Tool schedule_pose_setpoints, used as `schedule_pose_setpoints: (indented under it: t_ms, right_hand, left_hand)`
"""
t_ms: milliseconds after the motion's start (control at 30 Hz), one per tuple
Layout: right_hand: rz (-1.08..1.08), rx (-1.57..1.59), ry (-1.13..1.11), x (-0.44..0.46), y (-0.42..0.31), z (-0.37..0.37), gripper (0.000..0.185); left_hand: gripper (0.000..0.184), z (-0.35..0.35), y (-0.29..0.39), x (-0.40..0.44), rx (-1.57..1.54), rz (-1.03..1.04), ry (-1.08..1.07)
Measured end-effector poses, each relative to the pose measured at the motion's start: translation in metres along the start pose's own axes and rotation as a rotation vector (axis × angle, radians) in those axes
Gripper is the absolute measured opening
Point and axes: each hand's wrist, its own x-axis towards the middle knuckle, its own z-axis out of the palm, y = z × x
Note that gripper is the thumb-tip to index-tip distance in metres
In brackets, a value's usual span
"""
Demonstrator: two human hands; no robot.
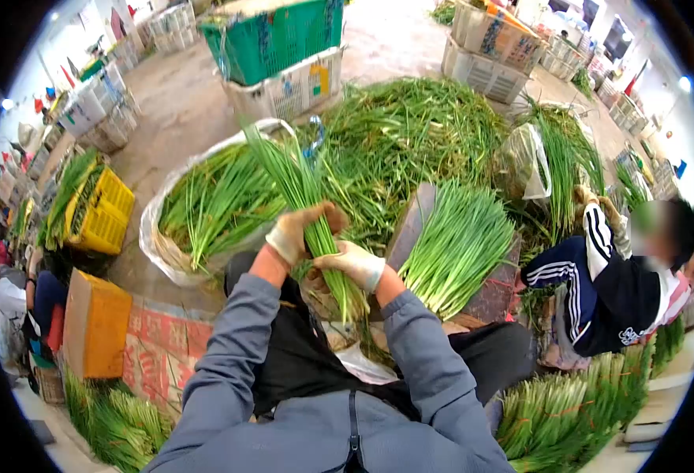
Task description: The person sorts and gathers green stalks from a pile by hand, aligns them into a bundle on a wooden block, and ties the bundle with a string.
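My left hand (pixel 301 230), in a pale work glove, wraps round a bunch of long green chives (pixel 288 169) at its middle. My right hand (pixel 353 264), gloved too, is closed round the same bunch lower down, near the pale stem ends. The bunch tilts, with its leaf tips up and away to the left. Just right of my hands, a neat stack of chives (pixel 461 244) lies on a dark board (pixel 412 225), pale ends toward me. A white sack (pixel 154 217) of loose chives stands open at the left.
Ahead is a large heap of loose greens (pixel 418 126). Behind it stand a green crate (pixel 276 43) on a white crate (pixel 288 91). At right sits a co-worker (pixel 611 276). Tied bundles (pixel 576 402) lie behind on the right; a cardboard box (pixel 95 327) and yellow crate (pixel 104 213) stand left.
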Motion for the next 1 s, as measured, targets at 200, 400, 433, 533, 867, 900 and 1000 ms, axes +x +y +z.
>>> schedule_pose_setpoints:
  t_ms: [200,400,433,533,867,900,1000]
  right_hand:
    - [0.014,0.15,0.126,-0.033,0.036,-0.014,0.022]
    - [-0.167,-0.365,0.406,-0.043,0.084,-0.023,0.031]
    - [-0.027,-0.253,0.422,-0.054,0.087,-0.025,0.032]
    - [-0.089,-0.758,0.381,-0.032,0.199,-0.084,0.034]
    - [-0.839,-1.415,0.908,0.002,0.016,0.013,0.043]
    - [-0.635,-1.241,0.646,0.011,0.023,-0.002,0.041]
    - [-0.482,-0.804,0.572,0.015,0.017,-0.016,0.036]
  left_hand:
    - [0.022,-0.039,0.02,0.021,-0.476,0.268,0.111]
    - [0.022,-0.072,0.033,0.018,-0.5,0.345,0.213]
    - [0.022,-0.079,0.037,0.015,-0.496,0.406,0.277]
    - [0.021,-0.08,0.046,0.006,-0.512,0.524,0.388]
    - [0.018,-0.075,0.017,0.014,-0.553,0.384,0.469]
    - [0.018,-0.065,0.014,0.01,-0.549,0.377,0.458]
    - [0.024,-0.056,0.016,0.007,-0.531,0.316,0.374]
